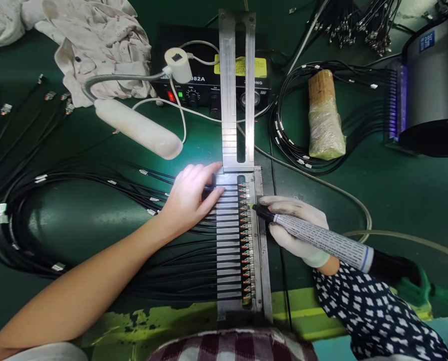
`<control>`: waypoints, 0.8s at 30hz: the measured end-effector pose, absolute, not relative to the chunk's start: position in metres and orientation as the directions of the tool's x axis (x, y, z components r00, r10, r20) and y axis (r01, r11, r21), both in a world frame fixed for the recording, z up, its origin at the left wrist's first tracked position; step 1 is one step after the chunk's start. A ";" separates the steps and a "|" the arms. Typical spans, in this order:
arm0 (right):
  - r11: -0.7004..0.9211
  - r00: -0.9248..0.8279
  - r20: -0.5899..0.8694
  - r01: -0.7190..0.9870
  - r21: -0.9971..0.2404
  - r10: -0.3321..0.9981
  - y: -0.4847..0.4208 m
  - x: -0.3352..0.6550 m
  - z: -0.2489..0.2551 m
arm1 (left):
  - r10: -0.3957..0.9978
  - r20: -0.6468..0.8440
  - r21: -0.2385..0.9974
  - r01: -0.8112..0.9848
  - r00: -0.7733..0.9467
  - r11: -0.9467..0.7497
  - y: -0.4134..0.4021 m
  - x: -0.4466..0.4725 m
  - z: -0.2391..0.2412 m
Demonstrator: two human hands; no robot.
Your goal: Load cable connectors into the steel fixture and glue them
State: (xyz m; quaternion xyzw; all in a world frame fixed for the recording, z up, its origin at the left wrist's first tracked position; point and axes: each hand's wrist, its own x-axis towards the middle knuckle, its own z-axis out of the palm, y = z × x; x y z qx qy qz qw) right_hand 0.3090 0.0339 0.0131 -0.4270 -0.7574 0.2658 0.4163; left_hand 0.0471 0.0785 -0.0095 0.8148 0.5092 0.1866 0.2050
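Observation:
My left hand point(188, 198) is bare and rests on the upper left of a slotted metal fixture point(227, 245). Its index finger and thumb stretch apart over the plate, close to the black cables point(190, 245). The cables lie in the slots, their small metal connectors point(246, 240) lined up along the right side. In a white glove, my right hand point(299, 223) grips a dispensing syringe point(321, 240) with a printed label and black ends. The syringe's dark tip points left at the upper connectors; I cannot tell whether it touches them. Its rear end meets a green fitting.
Above the fixture, a slotted metal plate point(227, 90) overlaps a black controller box point(201, 95). A white lamp point(141, 128) shines nearby. Crumpled cloth point(103, 50) lies upper left. On the right are a wrapped block point(326, 120), coiled cables point(280, 120) and a machine glowing violet point(430, 90).

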 end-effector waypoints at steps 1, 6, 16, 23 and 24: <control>0.494 -0.291 0.403 0.419 -0.762 0.868 0.034 0.309 0.013 | 0.906 0.098 0.522 0.754 0.411 -0.398 0.078 0.047 -0.009; 0.494 -0.296 0.401 0.407 -0.768 0.867 0.033 0.310 0.013 | 0.907 0.095 0.519 0.757 0.410 -0.396 0.078 0.048 -0.009; 0.488 -0.283 0.400 0.426 -0.762 0.872 0.034 0.309 0.012 | 0.906 0.097 0.518 0.756 0.412 -0.399 0.079 0.048 -0.009; 0.473 -0.261 0.397 0.414 -0.778 0.880 0.036 0.307 0.009 | 0.911 0.082 0.516 0.765 0.404 -0.385 0.078 0.048 -0.008; 0.472 -0.261 0.395 0.413 -0.779 0.881 0.036 0.308 0.009 | 0.912 0.081 0.517 0.765 0.402 -0.384 0.078 0.048 -0.008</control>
